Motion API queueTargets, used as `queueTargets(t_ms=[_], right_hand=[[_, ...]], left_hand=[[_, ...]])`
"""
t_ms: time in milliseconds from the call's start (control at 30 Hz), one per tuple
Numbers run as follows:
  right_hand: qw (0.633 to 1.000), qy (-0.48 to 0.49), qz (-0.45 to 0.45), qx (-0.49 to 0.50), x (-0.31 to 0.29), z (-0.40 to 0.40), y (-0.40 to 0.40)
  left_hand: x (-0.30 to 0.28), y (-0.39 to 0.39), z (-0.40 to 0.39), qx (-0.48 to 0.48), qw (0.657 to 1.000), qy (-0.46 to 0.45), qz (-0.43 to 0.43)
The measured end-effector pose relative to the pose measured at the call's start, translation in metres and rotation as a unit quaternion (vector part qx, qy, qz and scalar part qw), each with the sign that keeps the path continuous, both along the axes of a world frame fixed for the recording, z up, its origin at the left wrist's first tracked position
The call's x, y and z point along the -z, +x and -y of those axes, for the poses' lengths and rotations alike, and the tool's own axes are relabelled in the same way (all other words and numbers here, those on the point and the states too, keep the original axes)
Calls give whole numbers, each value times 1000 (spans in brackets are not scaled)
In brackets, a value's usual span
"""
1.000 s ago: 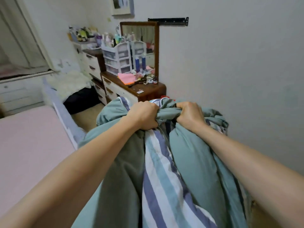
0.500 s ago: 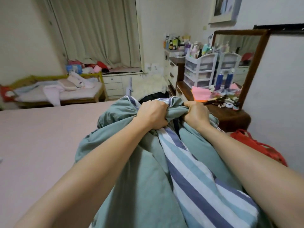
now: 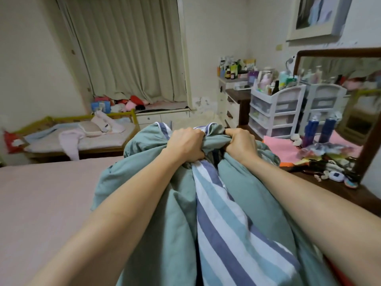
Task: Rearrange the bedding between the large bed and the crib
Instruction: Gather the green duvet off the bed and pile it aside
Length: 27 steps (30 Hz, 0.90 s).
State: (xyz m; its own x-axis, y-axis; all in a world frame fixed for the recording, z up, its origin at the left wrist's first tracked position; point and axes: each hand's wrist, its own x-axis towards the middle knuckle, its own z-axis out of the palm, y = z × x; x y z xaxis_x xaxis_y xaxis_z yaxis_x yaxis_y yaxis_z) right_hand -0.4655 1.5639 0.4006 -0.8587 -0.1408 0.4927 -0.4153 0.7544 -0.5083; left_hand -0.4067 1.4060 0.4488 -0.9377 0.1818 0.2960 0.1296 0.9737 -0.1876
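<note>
My left hand (image 3: 185,144) and right hand (image 3: 240,144) both clench the bunched green-and-striped duvet (image 3: 216,213), held up beside the large bed (image 3: 41,203), so I judge I'm carrying it, next to spread it there or bring it to the crib (image 3: 78,139) under the curtains (image 3: 127,48), with the cluttered table (image 3: 340,188) at my right.

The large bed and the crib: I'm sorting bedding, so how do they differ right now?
The large bed shows a bare, smooth pink sheet; the crib is strewn with a pillow and loose cloths. The large bed lies right at the person's side; the crib stands beyond it, under the curtain, with a yellow rail. Neither carries the green striped duvet, which both hands grip.
</note>
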Motion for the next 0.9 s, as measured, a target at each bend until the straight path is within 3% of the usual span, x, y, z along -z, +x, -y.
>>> queueTargets(t_ms=[533,900], right_hand=[[998,18,11,-62,7,112,-464],[997,46,12,-66,22,201,-773]], left_hand=[[8,-441,103,-62,998,4,3],[22,-755,199,-28,999,-3,22]])
